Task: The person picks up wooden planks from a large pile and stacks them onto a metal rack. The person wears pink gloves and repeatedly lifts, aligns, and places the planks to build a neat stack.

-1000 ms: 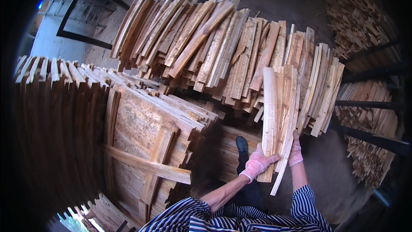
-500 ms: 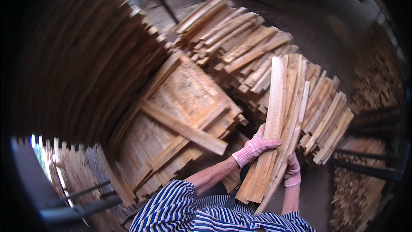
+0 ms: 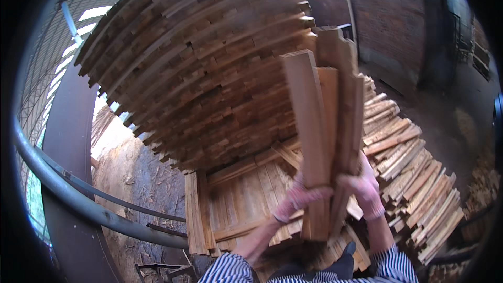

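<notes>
A bundle of several wooden boards (image 3: 309, 120) stands nearly upright in front of me, held between both hands. My left hand (image 3: 301, 196), in a pink-and-white knitted glove, grips the bundle's left side low down, its thumb across the front. On the opposite edge my right hand (image 3: 364, 186), gloved alike, is closed around the boards. Behind the bundle rises a tall stack of boards (image 3: 220, 78), partly covered by it. Below lies a lower layer of planks (image 3: 246, 194), framed by boards along its edges.
A long pile of loose wood strips (image 3: 414, 173) runs along the right. At the left a curved metal pipe (image 3: 105, 215) passes beside a dark post (image 3: 68, 141). A brick wall (image 3: 385, 15) stands at the back. My shoe (image 3: 350, 249) shows near the lower edge.
My view has swung left and up toward the tall stack. Both hands have raised the board bundle and turned it more upright, now in front of the stack.
</notes>
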Action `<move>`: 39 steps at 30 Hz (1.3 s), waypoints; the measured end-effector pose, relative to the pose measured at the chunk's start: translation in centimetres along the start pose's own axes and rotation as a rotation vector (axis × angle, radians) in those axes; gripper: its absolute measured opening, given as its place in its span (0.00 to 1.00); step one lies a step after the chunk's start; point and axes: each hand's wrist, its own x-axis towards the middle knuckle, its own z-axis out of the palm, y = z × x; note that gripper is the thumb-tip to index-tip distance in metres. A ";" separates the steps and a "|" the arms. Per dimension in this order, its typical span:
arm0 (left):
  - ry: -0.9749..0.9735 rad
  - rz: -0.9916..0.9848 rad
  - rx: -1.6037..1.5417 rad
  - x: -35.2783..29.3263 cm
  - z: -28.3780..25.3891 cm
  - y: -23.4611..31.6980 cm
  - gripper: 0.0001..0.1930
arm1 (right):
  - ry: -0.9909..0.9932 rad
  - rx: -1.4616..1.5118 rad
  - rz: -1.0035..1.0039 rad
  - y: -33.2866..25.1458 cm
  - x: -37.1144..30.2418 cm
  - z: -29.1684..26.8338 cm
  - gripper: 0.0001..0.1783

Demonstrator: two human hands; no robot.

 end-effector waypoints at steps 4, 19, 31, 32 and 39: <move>-0.049 0.116 -0.119 -0.7 -8.0 2.7 0.36 | -0.039 -0.060 -0.193 5.1 5.9 6.4 0.43; 0.082 0.017 0.587 -2.2 -27.1 -5.5 0.32 | -0.327 -0.140 -0.058 24.8 14.4 14.1 0.55; 0.354 -0.158 -0.317 -6.3 -29.6 -3.2 0.27 | -0.276 -0.530 0.248 19.2 16.6 19.0 0.48; 0.352 -0.203 -0.477 -6.4 -29.7 -4.7 0.25 | -0.265 -0.551 0.324 20.6 16.5 17.7 0.50; 0.698 -0.551 -0.335 -5.7 -32.4 -19.5 0.25 | -0.156 -0.925 0.700 33.2 17.0 10.7 0.65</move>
